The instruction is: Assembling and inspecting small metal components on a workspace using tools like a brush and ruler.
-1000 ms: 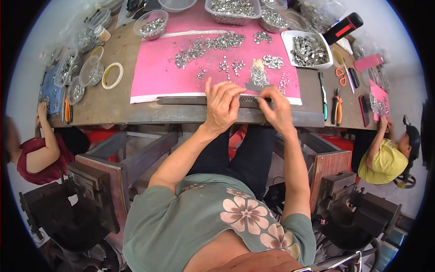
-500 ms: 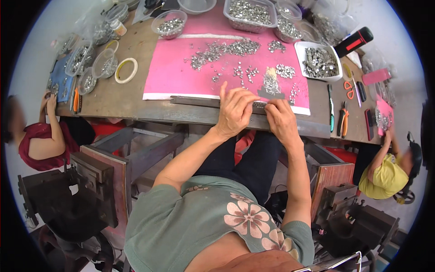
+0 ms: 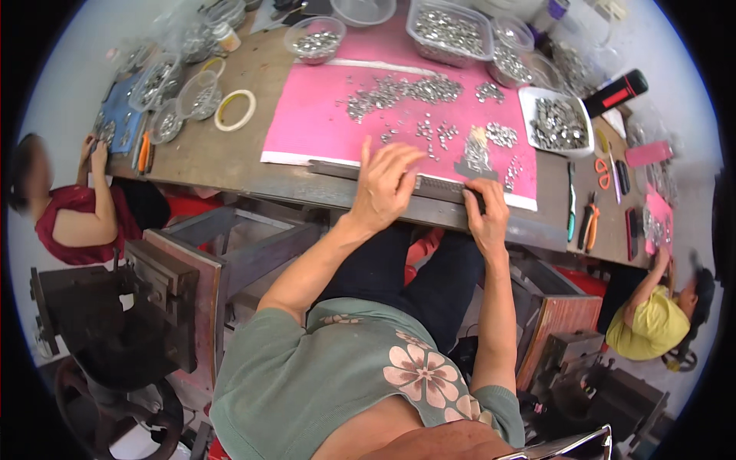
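Observation:
A long dark metal bar [image 3: 441,188] lies along the near edge of the pink work sheet [image 3: 318,115], with a row of small parts or notches showing on it between my hands. My right hand [image 3: 487,211] is closed around the bar's right end, thumb in front. Over the bar's middle is my left hand [image 3: 383,184], its fingers apart and slightly blurred; I see nothing in it. Just beyond the right hand, a pile of small slim metal pieces [image 3: 477,153] rests on a grey plate. Loose silvery pieces [image 3: 402,92] are scattered farther back on the sheet.
A white tub [image 3: 557,126] and a clear tub [image 3: 448,34] hold metal parts. Right of the sheet lie orange-handled pliers [image 3: 590,222], a toothbrush [image 3: 571,203] and scissors [image 3: 602,175]. A tape roll [image 3: 234,110] lies to the left. Co-workers sit at both sides.
My left hand has moved left, away from my right hand, uncovering the bar's middle. My right hand now grips the bar's right end. The whole view has shifted slightly.

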Available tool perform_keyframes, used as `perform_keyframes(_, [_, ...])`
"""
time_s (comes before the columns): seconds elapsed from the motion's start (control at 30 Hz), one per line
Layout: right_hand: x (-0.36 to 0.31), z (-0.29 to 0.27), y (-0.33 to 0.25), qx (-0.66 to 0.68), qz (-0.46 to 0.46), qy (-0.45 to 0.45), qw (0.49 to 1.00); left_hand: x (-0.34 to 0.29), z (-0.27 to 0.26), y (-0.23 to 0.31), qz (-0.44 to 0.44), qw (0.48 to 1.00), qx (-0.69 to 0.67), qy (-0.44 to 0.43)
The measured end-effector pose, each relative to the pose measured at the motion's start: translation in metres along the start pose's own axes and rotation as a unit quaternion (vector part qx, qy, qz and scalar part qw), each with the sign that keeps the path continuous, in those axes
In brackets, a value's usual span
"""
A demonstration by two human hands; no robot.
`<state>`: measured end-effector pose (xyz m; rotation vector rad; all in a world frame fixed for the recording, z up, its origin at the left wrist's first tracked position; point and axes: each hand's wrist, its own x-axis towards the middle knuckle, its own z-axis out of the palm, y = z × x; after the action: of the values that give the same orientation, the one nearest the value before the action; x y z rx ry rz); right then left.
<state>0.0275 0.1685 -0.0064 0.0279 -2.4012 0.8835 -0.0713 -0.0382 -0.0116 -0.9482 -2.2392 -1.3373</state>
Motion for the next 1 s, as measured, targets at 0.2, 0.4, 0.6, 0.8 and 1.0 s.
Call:
perform_keyframes(0.2, [-0.002,0.002,-0.002,0.035,0.013,0.010,0.999,0.021,-0.053,-0.063,-0.049,0.983,0.170,-0.048])
perform_keyframes(0.4, [-0.006,0.002,0.000,-0.007,0.004,0.041,0.999,0.025,-0.051,-0.072,-0.006,0.968,0.188,-0.164])
perform_keyframes(0.6, [-0.007,0.004,0.001,-0.007,0.017,0.054,0.998,0.073,-0.040,-0.098,0.085,0.946,0.150,-0.273])
perform_keyframes(0.8, [-0.005,0.006,0.000,-0.014,0.025,0.055,0.998,0.093,-0.023,-0.126,0.086,0.948,0.173,-0.251])
perform_keyframes(1.0, [-0.006,0.005,0.001,-0.017,0.033,0.058,0.998,0.091,-0.019,-0.114,0.142,0.948,0.191,-0.210])
